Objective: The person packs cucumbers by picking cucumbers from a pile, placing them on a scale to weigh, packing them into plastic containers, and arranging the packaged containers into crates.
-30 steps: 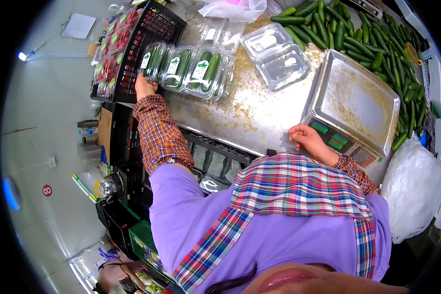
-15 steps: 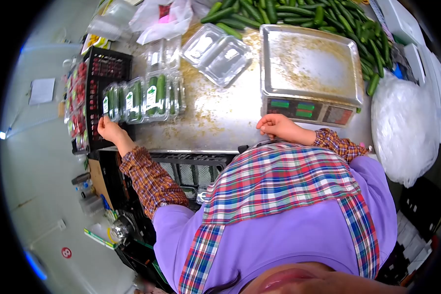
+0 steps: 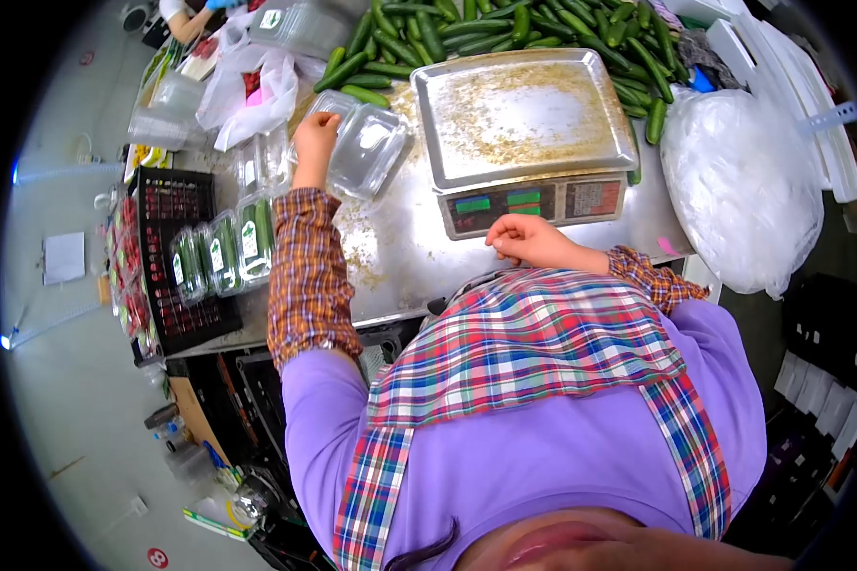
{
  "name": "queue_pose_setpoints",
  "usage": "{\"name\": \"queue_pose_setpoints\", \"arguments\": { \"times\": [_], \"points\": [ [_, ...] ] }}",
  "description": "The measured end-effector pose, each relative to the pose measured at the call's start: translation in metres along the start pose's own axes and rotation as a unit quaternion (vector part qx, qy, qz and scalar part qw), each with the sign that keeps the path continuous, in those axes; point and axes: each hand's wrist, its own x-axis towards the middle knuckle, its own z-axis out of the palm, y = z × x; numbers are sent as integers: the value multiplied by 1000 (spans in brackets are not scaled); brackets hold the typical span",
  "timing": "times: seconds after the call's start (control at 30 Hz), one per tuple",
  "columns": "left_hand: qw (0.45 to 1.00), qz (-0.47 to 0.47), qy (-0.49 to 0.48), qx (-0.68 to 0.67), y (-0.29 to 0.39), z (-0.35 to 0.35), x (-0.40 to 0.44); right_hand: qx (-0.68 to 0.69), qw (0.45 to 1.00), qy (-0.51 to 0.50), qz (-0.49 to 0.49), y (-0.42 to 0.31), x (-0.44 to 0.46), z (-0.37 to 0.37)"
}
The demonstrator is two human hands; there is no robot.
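Observation:
My left hand (image 3: 315, 147) is at the left edge of an unfilled clear plastic clamshell (image 3: 367, 157), with its fingers closed on the rim. The clamshell lies opened out on the metal table, left of the scale. My right hand (image 3: 535, 242) rests just in front of the scale (image 3: 528, 119), fingers curled loosely and nothing visible in them. Green digits glow on the scale's front panel. To the left, several labelled clamshells packed with cucumbers (image 3: 256, 238) stand in a row, partly behind my left sleeve.
A large heap of cucumbers (image 3: 505, 29) covers the back of the table. A black crate (image 3: 167, 205) stands at the left edge. White plastic bags (image 3: 257, 105) and stacked clear containers (image 3: 300, 27) sit back left. A bulky clear plastic bag (image 3: 743, 190) is at right. Another person's arm (image 3: 189, 24) shows far left.
My left hand has moved from the packed cucumber clamshells up and right to the unfilled clamshell. My right hand stays by the scale. The view has shifted to the right.

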Motion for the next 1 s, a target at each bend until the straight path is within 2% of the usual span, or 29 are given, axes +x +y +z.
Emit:
{"name": "queue_pose_setpoints", "arguments": {
  "times": [0.13, 0.27, 0.37, 0.5, 0.6, 0.67, 0.7, 0.77, 0.8, 0.87, 1.0],
  "points": [
    [988, 79, -18, 133, -17, 37, 43, 31, 994, 101, -14, 4, -37, -29],
    [965, 22, -70, 250, -31, 56, 74, 81, 976, 201, -3, 13, -78, -48],
    [962, 6, -122, 242, -49, 68, 86, 112, 960, 254, 27, 31, -86, -55],
    [957, -44, -221, 181, -25, 51, 81, 123, 956, 264, 23, 33, -91, -53],
    [929, 20, -278, 245, -44, 54, 89, 141, 956, 259, 11, 47, -79, -58],
    [859, 219, -275, 372, -98, 71, 114, 124, 957, 260, 9, 39, -73, -56],
    [883, 216, -247, 335, -76, 58, 99, 122, 959, 255, 5, 38, -69, -58],
    [911, 51, -338, 231, -51, 45, 89, 119, 964, 236, -1, 42, -59, -60],
    [924, -21, -349, 154, -43, 38, 82, 117, 968, 221, -3, 41, -56, -59],
    [913, -81, -382, 118, -18, 23, 72, 101, 972, 210, -7, 35, -54, -57],
    [907, -20, -374, 193, -36, 29, 74, 88, 976, 201, -2, 32, -50, -56]
  ]
}}
